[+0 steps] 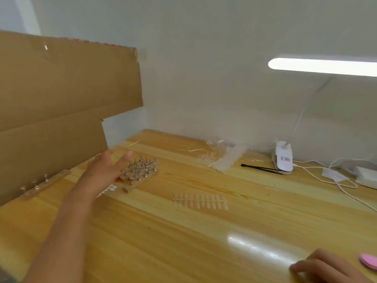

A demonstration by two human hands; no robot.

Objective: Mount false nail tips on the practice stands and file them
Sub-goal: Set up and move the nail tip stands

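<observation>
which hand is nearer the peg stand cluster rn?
Left. The left hand is stretched out, fingers right at the left side of the peg stand cluster. The right hand lies on the table far off at the near right, beside a pink pad.

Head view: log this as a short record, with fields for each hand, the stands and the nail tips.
left hand: open, fingers straight, at the stand block; touch unclear
right hand: resting on table, holding nothing
stand strip: beside the cardboard, far left
nail tips: lying in rows on the table, right of the block
</observation>
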